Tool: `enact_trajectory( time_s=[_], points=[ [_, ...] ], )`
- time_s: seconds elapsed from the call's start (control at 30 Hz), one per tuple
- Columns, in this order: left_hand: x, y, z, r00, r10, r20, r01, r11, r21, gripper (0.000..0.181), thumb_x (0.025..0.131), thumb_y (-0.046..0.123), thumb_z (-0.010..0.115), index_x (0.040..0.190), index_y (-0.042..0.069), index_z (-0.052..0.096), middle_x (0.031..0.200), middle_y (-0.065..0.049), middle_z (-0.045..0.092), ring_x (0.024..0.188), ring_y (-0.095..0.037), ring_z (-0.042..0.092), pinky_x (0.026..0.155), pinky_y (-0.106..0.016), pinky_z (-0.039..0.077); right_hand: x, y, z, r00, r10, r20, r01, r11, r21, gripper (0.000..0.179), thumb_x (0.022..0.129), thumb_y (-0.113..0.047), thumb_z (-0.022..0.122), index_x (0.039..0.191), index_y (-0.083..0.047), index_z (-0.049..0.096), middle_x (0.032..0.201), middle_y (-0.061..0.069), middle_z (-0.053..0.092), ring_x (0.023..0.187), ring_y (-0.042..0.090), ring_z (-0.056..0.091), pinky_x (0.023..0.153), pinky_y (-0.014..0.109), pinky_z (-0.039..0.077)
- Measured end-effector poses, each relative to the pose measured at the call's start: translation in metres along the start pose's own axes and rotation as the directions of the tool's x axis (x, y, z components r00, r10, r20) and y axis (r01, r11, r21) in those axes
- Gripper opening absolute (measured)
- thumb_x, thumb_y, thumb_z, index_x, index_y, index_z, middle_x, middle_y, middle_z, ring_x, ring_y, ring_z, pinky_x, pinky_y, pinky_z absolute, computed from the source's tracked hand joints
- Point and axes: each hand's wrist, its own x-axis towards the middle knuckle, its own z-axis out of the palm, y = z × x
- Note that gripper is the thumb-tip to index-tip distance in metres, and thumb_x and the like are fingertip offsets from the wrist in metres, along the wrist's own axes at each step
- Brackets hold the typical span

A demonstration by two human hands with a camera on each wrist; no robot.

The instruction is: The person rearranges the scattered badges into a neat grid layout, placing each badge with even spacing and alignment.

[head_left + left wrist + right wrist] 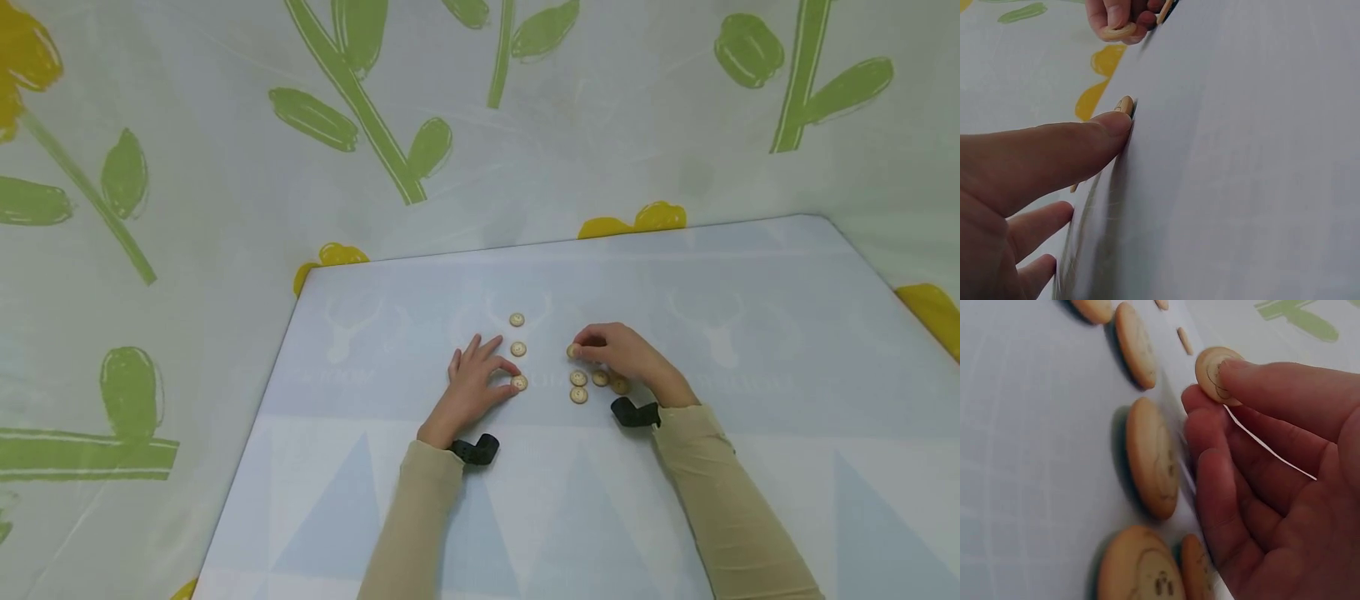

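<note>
Pinching a tan disc point(1209, 370), the right hand point(628, 354) partly hides it.

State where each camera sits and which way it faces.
Head: on the head, facing forward and down; shows sleeved arms, left grip, right grip, pale surface.
Left wrist: on that wrist, facing past the left thumb toward the right grip.
Right wrist: on that wrist, facing the pinched disc; right grip shows.
Both wrist views share that disc.

Three discs point(518, 349) lie in a column on the tabletop point(600, 283), left of perhaps five clustered discs point(578, 378).
</note>
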Motion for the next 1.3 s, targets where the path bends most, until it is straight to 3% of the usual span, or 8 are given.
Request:
enact_trajectory(
  time_s=[0.53, 0.9, 1.3],
  points=[
    [0.000, -0.001, -0.001, 1.000, -0.012, 0.008, 0.012, 1.000, 0.007, 0.014, 0.079, 0.033, 0.066, 0.091, 0.027, 0.062, 0.144, -0.001, 0.027, 0.135, -0.026, 0.003, 0.101, -0.052, -0.001, 0.003, 0.006, -0.001, 1.000, 0.027, -0.010, -0.026, 0.996, 0.090, 0.028, 0.085, -0.038, 0.058, 0.102, -0.016, 0.063, 0.098, 0.001, 0.061, 0.086, 0.021, 0.049, 0.071, 0.033, 0.040],
    [0.001, 0.000, -0.003, 1.000, -0.005, 0.012, 0.005, 1.000, 0.005, 0.015, 0.079, 0.034, 0.066, 0.091, 0.027, 0.062, 0.144, -0.001, 0.027, 0.135, -0.026, 0.004, 0.101, -0.052, -0.001, 0.011, -0.001, -0.004, 0.995, 0.093, 0.032, -0.095, 0.993, 0.065, 0.029, 0.084, -0.037, 0.059, 0.101, -0.013, 0.062, 0.090, 0.005, 0.059, 0.079, 0.021, 0.051, 0.069, 0.032, 0.043],
    [0.000, 0.002, -0.004, 1.000, -0.001, 0.015, 0.001, 1.000, 0.004, 0.016, 0.078, 0.034, 0.067, 0.091, 0.026, 0.062, 0.144, -0.002, 0.027, 0.135, -0.028, 0.004, 0.100, -0.054, -0.001, 0.037, -0.006, -0.011, 0.984, 0.167, 0.062, -0.169, 0.985, 0.024, 0.029, 0.084, -0.034, 0.060, 0.101, -0.010, 0.061, 0.085, 0.006, 0.057, 0.077, 0.022, 0.051, 0.069, 0.031, 0.042]
  ],
)
